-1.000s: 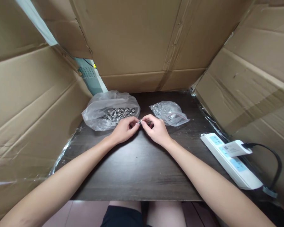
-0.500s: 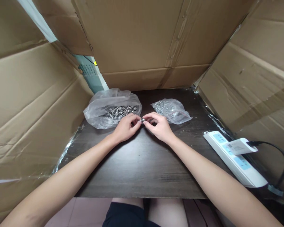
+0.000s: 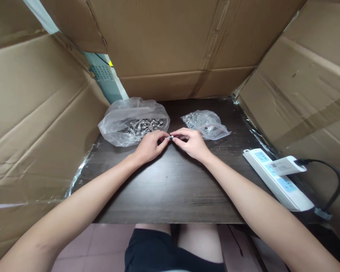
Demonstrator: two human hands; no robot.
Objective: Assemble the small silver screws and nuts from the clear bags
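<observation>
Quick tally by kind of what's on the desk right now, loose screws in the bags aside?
Plastic bags of metal fasteners: 2, the large bag and the small zip bag
Small metal fastener pinched between the left hand and the right hand: 1
White power strips: 1
Total: 4
</observation>
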